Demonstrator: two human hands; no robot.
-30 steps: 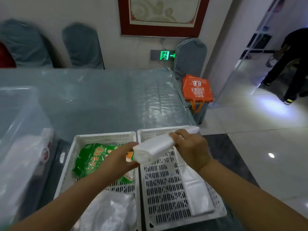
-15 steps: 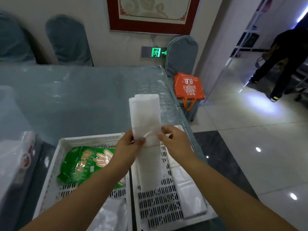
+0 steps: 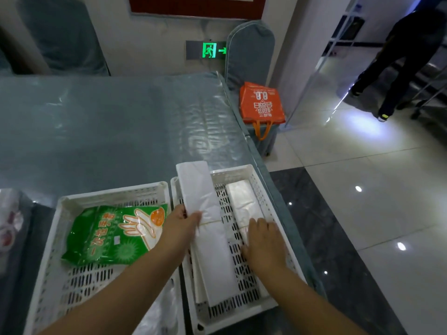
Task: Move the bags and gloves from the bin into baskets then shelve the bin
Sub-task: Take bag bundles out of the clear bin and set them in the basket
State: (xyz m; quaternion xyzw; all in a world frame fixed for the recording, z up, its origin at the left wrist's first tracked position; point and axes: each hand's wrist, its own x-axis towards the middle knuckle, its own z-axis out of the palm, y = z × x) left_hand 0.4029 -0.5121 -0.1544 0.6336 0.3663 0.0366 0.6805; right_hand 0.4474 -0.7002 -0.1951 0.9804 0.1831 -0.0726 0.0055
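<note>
Two white slotted baskets stand side by side at the table's near edge. The left basket holds a green pack of gloves. In the right basket lies a long white bundle of bags, its far end sticking out over the rim. My left hand pinches that bundle near its rubber band. A second white bundle lies along the basket's right side, and my right hand rests flat on its near part. The clear bin shows only at the left edge.
The table carries a shiny plastic cover. An orange tote bag sits on a covered chair off the right corner. A person in dark clothes stands on the tiled floor at the far right. More covered chairs line the back wall.
The white bundle held upright in both hands has been lowered flat into the right basket. My right hand let go of it and moved onto the other bundle. The view tilted down.
</note>
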